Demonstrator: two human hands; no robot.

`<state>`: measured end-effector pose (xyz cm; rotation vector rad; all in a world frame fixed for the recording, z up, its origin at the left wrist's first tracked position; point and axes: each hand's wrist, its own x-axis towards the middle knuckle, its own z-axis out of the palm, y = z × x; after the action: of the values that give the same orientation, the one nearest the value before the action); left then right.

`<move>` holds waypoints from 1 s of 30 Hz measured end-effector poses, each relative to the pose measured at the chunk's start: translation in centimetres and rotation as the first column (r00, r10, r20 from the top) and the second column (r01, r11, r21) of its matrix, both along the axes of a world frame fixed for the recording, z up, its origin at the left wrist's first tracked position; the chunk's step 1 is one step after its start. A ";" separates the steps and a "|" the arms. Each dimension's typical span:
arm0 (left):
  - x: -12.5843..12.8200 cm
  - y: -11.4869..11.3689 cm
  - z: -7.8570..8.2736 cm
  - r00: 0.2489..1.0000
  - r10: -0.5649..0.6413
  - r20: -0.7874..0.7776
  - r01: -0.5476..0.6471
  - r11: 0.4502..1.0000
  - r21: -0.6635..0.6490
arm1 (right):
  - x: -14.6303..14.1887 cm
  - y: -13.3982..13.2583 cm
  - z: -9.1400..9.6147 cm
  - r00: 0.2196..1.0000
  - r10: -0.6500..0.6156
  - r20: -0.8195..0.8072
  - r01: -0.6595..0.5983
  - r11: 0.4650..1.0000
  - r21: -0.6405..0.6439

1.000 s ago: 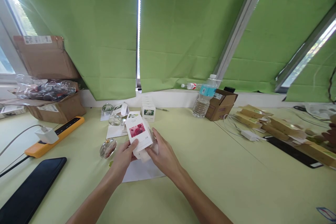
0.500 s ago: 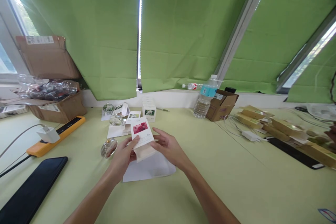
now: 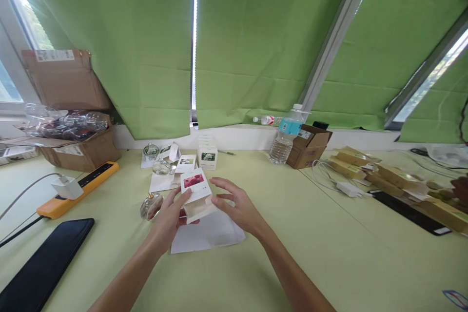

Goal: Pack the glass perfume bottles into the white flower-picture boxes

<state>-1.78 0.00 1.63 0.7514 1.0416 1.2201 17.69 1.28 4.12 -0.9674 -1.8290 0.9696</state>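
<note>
A small white carton (image 3: 195, 192) with a red flower picture is tilted in front of me, its near end open and showing the inside. My left hand (image 3: 170, 217) grips its left side, thumb on the printed face and fingers underneath. At the right edge, my right hand (image 3: 237, 207) has its fingers spread, the thumb by a flap of the open end; whether they touch, I cannot tell. Under the hands lies a white paper sheet (image 3: 208, 236). A round glass bottle (image 3: 151, 206) with a gold-coloured neck rests just left of my left hand.
Behind are more glass bottles (image 3: 161, 167), flower-printed cards (image 3: 185, 163) and a row of white boxes (image 3: 208, 157). Left are a phone (image 3: 47, 263), an orange power strip (image 3: 82, 190) and a cardboard box (image 3: 84, 148). A water bottle (image 3: 287, 136) stands right, near yellow cartons (image 3: 398, 178).
The white carton has tipped back and dropped slightly, so its open end shows more of the inside. My right hand's fingers have shifted a little along its right edge.
</note>
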 end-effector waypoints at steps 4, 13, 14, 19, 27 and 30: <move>0.1 -0.3 0.4 0.999 0.032 -0.009 -0.032 0.999 0.011 | 0.4 -0.5 0.7 0.980 0.145 0.140 -0.153 0.987 0.046; -0.4 -0.5 1.2 0.989 -0.147 0.002 0.145 0.978 0.147 | 0.0 0.0 -0.4 0.989 0.139 0.040 -0.139 0.990 -0.007; -0.5 -0.5 1.3 0.979 -0.199 0.046 0.188 0.967 0.173 | 0.0 0.1 -0.3 0.992 0.116 0.039 -0.116 0.993 -0.001; -1.1 -0.4 1.6 0.917 -0.369 0.151 0.322 0.908 0.267 | 0.4 0.3 0.2 0.996 0.087 0.008 -0.087 0.996 0.015; -0.5 -0.6 1.4 0.953 -0.301 -0.032 0.295 0.901 0.318 | 0.6 0.1 0.4 0.990 0.139 0.003 -0.139 0.989 -0.046; -0.6 -0.7 1.5 0.958 -0.286 -0.025 0.279 0.907 0.315 | 0.4 0.0 0.6 0.987 0.157 -0.035 -0.158 0.987 -0.028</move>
<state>-2.39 -0.65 3.16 1.0964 0.6935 1.1495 18.12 1.23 4.71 -0.8298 -1.8897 1.1055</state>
